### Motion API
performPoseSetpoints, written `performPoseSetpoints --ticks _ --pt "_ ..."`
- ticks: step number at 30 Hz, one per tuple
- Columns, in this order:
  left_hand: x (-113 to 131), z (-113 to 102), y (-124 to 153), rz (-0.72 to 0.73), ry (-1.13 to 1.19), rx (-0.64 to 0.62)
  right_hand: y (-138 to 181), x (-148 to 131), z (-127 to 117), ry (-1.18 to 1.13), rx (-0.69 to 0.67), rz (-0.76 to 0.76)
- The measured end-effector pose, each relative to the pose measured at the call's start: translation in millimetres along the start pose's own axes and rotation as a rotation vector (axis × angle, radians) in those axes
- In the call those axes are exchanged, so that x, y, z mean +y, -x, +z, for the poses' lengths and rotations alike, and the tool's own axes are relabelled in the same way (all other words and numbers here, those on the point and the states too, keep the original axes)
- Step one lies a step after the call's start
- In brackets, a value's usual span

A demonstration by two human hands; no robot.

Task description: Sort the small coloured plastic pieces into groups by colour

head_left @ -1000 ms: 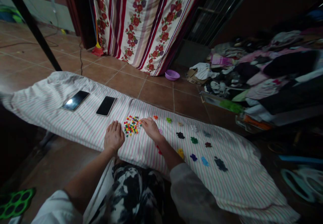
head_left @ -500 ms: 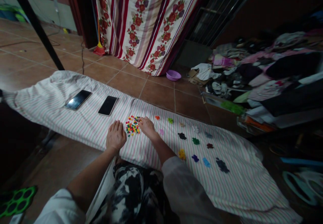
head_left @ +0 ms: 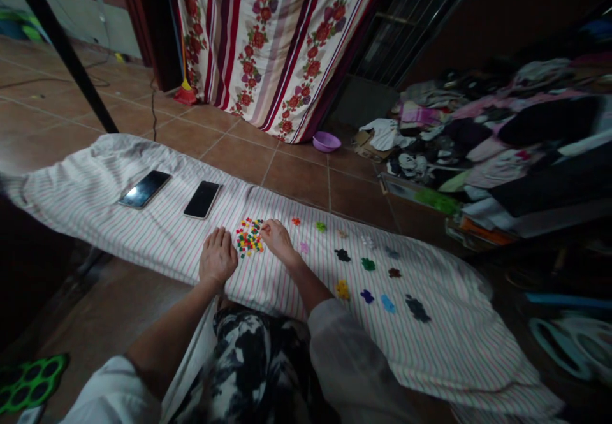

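A spread of tiny red, yellow, green and orange pieces (head_left: 249, 239) lies on a striped cloth (head_left: 157, 233). My left hand (head_left: 218, 259) rests flat on the cloth just left of the pieces, its fingers stretched out. At their right edge is my right hand (head_left: 278, 239), thumb and fingers pinched together; whatever is between the fingertips is too small to make out. Small one-colour groups sit to the right, among them an orange group (head_left: 296, 221), a lime group (head_left: 320, 226), a pink group (head_left: 305, 247), a black group (head_left: 342, 255) and a yellow group (head_left: 343, 289).
Two phones, one with a glossy screen (head_left: 145, 189) and a dark one (head_left: 203, 199), lie left on the cloth. Farther right are a dark green group (head_left: 368, 264) and a dark grey group (head_left: 417, 308). A purple basin (head_left: 326, 141) stands on the floor near a curtain (head_left: 282, 41).
The whole view has shifted slightly. My right hand stays at the right edge of the coloured pieces, its fingers still pinched; my left hand stays flat in place.
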State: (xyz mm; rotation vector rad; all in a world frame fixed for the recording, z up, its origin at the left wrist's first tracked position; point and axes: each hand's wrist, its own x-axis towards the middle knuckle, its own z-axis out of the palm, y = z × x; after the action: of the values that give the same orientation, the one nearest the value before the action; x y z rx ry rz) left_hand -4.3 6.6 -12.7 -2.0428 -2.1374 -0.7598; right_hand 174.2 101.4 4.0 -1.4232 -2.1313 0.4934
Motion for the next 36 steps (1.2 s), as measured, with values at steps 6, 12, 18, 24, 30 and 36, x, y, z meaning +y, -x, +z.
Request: performPoseSetpoints --ticks 6,12,18,24,30,36 --pt "0.3 -0.6 0.4 -0.005 0.035 0.007 9.7 4.8 -5.5 -0.108 0.065 0.07" --pt "0.3 -2.2 0.8 0.001 0.019 0.008 24.2 10.1 -18.4 -0.103 0.076 0.113" --pt "-0.9 -0.8 2.1 0.007 0.037 0.032 43.3 22.7 -38.4 -0.091 0.112 0.191" --pt "2.1 -6.7 2.3 0.007 0.027 0.012 69.2 44.1 -57.5 -0.118 0.184 0.246" --pt "3.5 -10.4 2.5 0.027 -0.011 0.017 98.6 67.9 -88.0 -0.119 0.294 0.28" --pt "4.1 -10.7 2.5 0.025 0.0 0.004 131.8 108.8 -131.1 -0.003 0.465 0.41"
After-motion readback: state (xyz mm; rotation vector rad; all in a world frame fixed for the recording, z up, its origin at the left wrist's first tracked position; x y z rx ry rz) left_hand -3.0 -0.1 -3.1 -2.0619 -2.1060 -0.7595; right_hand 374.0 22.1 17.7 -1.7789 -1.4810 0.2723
